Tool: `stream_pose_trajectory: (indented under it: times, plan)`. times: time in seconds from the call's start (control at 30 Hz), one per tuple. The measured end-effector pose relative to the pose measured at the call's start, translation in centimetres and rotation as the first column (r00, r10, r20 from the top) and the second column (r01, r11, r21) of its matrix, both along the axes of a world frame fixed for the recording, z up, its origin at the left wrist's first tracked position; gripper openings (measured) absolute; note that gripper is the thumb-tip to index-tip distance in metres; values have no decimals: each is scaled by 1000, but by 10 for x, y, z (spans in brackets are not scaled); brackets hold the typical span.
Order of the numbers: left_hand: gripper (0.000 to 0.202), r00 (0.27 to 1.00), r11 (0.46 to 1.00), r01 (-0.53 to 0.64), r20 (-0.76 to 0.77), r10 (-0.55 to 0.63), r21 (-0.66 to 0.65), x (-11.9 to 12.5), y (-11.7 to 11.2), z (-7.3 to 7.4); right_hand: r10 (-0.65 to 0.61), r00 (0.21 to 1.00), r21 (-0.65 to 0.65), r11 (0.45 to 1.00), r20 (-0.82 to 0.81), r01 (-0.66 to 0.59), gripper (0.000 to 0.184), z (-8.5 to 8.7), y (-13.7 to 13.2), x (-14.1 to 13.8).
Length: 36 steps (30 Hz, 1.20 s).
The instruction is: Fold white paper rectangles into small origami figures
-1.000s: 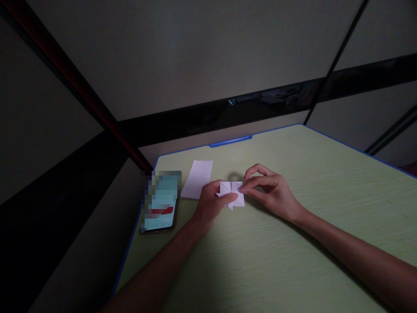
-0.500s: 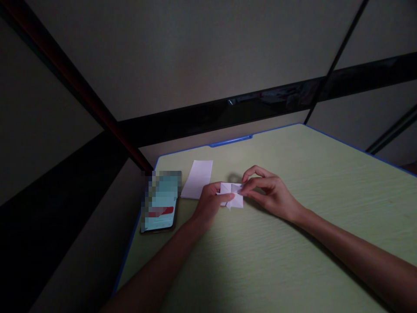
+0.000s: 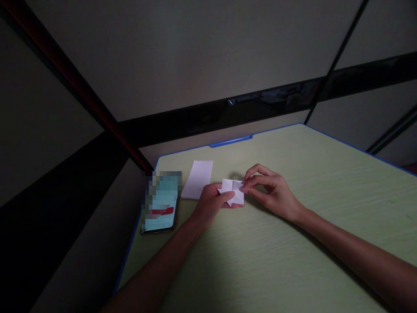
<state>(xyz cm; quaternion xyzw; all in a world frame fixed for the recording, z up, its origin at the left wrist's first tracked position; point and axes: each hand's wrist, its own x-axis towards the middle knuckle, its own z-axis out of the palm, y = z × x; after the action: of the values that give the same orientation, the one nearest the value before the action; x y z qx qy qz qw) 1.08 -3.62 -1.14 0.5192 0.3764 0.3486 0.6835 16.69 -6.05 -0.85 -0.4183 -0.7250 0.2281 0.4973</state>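
A small piece of folded white paper (image 3: 238,198), with creases and pointed flaps, is held just above the table. My left hand (image 3: 211,202) grips it from the left, thumb pressed on top and fingers underneath. At its upper right, my right hand (image 3: 272,191) pinches a flap between thumb and index finger. The exact edge under the right fingertips is partly hidden.
A phone (image 3: 163,200) with a lit screen lies at the table's left edge. Beside it is a flat white stack of paper (image 3: 198,178). The pale green table (image 3: 319,182) has a blue rim, with dark-banded panels (image 3: 208,65) behind it.
The folded paper has turned and tilted slightly in my left hand, and its flaps sit differently. My right fingers still pinch at its upper right, shifted a little.
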Motion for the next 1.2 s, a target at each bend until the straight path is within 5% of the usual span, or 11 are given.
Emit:
stream_pose_trajectory:
  times: [0.17, 0.33, 0.53, 1.2]
  plan:
    - [20, 990, 989, -124, -59, 129, 79, 6, -3, -1, -45, 987, -225, 974, -152, 10, 8, 3, -2, -7]
    - [20, 979, 967, -153, -101, 176, 204, 6, -3, -6, -134, 926, -520, 851, -352, -74, 12, 8, -3, -13]
    - [21, 984, 964, -115, -107, 144, 239, 7, -4, -7, -235, 837, -630, 760, -495, -160, 15, 5, -2, -16]
    - [27, 996, 996, -93, -7, 93, 7, 4, -3, 0, -176, 918, -417, 909, -356, 12, 22, 2, -1, -11]
